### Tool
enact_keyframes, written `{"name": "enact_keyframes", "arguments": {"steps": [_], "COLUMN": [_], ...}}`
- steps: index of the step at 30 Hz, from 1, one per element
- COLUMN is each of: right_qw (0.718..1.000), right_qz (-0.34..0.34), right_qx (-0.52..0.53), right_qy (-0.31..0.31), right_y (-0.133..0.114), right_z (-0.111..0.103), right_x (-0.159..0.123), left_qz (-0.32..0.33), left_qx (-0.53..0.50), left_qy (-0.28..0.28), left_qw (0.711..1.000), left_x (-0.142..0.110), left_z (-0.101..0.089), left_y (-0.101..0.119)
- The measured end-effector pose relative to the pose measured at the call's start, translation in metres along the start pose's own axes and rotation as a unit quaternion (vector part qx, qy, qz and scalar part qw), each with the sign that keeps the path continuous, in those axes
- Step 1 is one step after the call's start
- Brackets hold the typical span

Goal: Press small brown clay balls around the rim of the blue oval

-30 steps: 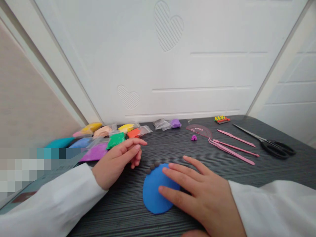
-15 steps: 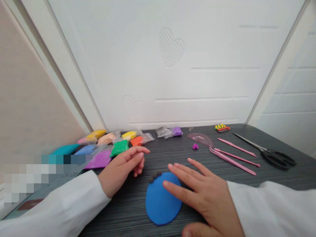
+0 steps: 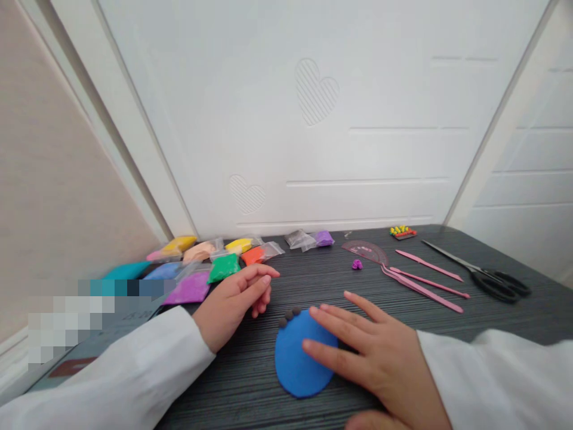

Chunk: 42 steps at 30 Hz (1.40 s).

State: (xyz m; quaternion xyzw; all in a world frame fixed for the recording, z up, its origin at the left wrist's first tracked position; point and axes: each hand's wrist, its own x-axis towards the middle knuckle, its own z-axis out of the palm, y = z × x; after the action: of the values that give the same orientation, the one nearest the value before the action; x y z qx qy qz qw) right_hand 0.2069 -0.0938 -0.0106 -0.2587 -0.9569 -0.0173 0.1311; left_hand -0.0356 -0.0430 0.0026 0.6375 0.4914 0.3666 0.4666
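Note:
A flattened blue clay disc (image 3: 299, 367) lies on the table in front of me. Several small dark grey clay balls (image 3: 289, 317) sit in a row along its far left edge. My right hand (image 3: 376, 358) is open, fingers spread, with some fingertips over the disc's right side; whether they press on it I cannot tell. My left hand (image 3: 239, 298) hovers just beyond the disc's left side, near the clay bags. Its thumb lies against the stretched index finger and the other fingers are curled inward. Whatever those fingers may hold is hidden.
Bags of coloured clay, such as green (image 3: 224, 267) and purple (image 3: 190, 288), lie at the left. A purple clay bit (image 3: 357, 264), a pink protractor (image 3: 366, 252), pink tweezers (image 3: 423, 289), modelling tools (image 3: 430, 265) and scissors (image 3: 495, 283) occupy the right. A white panel (image 3: 380, 89) stands behind.
The whole view has shifted slightly, so the disc and both hands appear a little further right. The hands keep nearly the same pose around the disc.

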Motion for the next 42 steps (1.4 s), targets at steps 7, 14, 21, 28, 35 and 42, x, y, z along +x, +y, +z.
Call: {"name": "enact_keyframes", "arguments": {"steps": [7, 14, 21, 28, 35, 42], "right_qw": [0.993, 0.997, 0.991, 0.960, 0.960, 0.963], "right_qz": [0.118, 0.074, 0.128, 0.209, 0.190, 0.147], "right_qx": [-0.016, 0.020, 0.029, 0.138, 0.206, 0.225], "right_qy": [-0.018, -0.030, -0.019, 0.129, 0.027, 0.030], "right_y": [0.022, -0.002, 0.027, 0.041, 0.025, 0.027], "right_z": [-0.012, -0.012, -0.018, -0.045, -0.035, -0.030], "right_x": [-0.007, -0.008, -0.008, -0.049, -0.072, -0.066], "left_qz": [0.003, 0.012, 0.014, 0.025, 0.026, 0.039], "left_qx": [0.003, 0.004, 0.021, 0.035, 0.068, 0.069], "left_qy": [-0.012, -0.019, -0.016, -0.005, -0.002, -0.002], "left_qw": [1.000, 1.000, 1.000, 0.999, 0.997, 0.997], "left_x": [0.000, 0.000, 0.001, 0.001, 0.002, 0.001], "left_z": [-0.002, -0.002, -0.003, -0.003, -0.002, -0.003], "left_y": [-0.002, -0.003, -0.004, -0.005, -0.002, -0.003]}}
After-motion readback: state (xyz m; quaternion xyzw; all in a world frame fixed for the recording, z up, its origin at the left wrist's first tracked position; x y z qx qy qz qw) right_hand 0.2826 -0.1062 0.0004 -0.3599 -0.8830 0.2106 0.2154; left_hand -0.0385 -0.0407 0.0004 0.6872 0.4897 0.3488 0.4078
